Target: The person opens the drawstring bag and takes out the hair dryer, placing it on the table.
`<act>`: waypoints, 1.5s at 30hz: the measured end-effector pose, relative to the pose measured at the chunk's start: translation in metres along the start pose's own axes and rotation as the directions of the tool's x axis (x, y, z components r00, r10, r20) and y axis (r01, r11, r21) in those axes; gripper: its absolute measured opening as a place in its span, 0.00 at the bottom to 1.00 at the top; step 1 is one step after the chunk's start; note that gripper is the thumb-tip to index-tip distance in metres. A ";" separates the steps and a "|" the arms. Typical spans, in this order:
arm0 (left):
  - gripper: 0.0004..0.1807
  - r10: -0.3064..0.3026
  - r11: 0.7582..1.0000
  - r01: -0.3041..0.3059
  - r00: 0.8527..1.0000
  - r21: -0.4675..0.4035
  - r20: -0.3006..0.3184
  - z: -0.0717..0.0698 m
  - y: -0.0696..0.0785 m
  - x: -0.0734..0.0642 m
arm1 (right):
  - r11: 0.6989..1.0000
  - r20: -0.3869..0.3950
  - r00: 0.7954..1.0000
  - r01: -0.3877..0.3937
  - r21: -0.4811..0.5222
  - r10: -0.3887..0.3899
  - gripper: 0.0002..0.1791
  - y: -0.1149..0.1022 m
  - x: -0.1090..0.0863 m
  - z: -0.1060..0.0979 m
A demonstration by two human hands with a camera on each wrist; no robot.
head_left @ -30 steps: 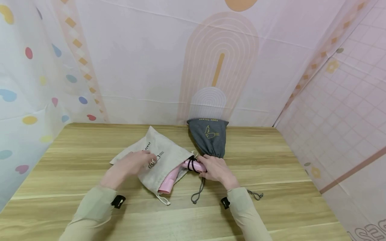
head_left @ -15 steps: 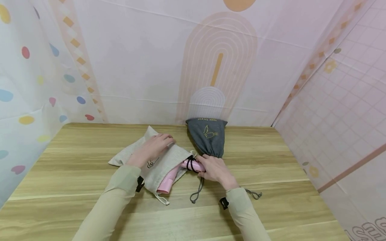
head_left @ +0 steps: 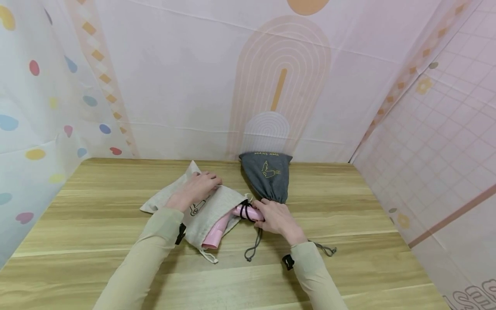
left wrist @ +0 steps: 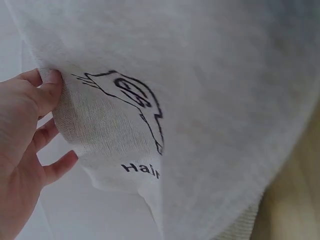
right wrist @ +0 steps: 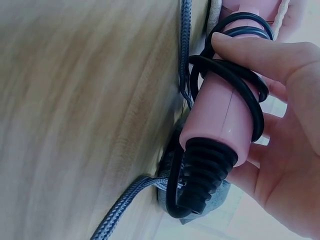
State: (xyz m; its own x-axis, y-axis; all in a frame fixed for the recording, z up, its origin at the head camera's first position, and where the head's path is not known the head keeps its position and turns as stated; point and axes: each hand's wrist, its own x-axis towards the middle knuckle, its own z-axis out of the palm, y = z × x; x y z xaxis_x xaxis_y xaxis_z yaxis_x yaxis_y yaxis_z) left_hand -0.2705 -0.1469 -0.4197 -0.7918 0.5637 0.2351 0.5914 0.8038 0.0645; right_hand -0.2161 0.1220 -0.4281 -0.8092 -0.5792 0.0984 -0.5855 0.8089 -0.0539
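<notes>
A light linen drawstring bag (head_left: 222, 211) printed with a dryer drawing lies tilted on the table, its mouth toward the front right. Inside it sits a pink hair dryer (head_left: 217, 232), its nozzle end and handle sticking out of the mouth. Black cord (right wrist: 232, 75) is wound round the handle. My right hand (head_left: 276, 217) grips that handle, thumb on one side and fingers on the other. Across the bag's far side lies my left hand (head_left: 195, 189); in the left wrist view its thumb and forefinger pinch the fabric edge. The dryer's body is hidden in the bag.
A dark grey drawstring bag (head_left: 267, 172) with a yellow dryer print lies behind the right hand, against the curtain. Its grey cords (head_left: 252, 249) trail on the wooden table (head_left: 356, 206). Patterned curtains (head_left: 186, 77) close off the back and both sides.
My left hand has moved right and away, from the bag's left part to its far edge, and now pinches the fabric there. The right hand stays on the handle.
</notes>
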 end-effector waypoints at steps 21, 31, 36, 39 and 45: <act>0.08 -0.141 0.989 0.137 0.987 0.054 0.071 0.002 -0.011 -0.004 | 1.000 0.044 0.999 -0.007 0.015 0.007 0.22 -0.002 -0.008 -0.006; 0.11 -0.022 1.000 0.022 0.997 0.005 -0.068 -0.006 -0.004 -0.030 | 0.999 0.037 0.999 -0.013 0.038 0.012 0.22 -0.003 -0.008 -0.005; 0.20 0.037 0.999 -0.040 0.988 -0.016 -0.148 -0.010 0.000 -0.055 | 0.999 0.027 1.000 -0.003 0.037 0.002 0.22 -0.003 -0.008 -0.004; 0.21 0.041 0.998 -0.045 0.993 -0.036 -0.110 -0.014 0.003 -0.068 | 0.999 0.023 1.000 -0.001 0.033 0.000 0.22 -0.003 -0.008 -0.004; 0.17 -0.060 0.985 0.104 0.955 -0.140 0.290 -0.030 0.014 -0.082 | 1.000 0.037 0.999 -0.018 0.025 0.017 0.22 -0.002 -0.008 -0.005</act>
State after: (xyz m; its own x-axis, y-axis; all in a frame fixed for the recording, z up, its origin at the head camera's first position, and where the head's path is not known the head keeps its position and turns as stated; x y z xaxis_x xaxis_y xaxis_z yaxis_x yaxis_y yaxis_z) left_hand -0.1922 -0.1878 -0.4088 -0.8360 0.5453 -0.0609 0.5210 0.8238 0.2235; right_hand -0.2082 0.1252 -0.4235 -0.8201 -0.5690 0.0602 -0.5722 0.8162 -0.0806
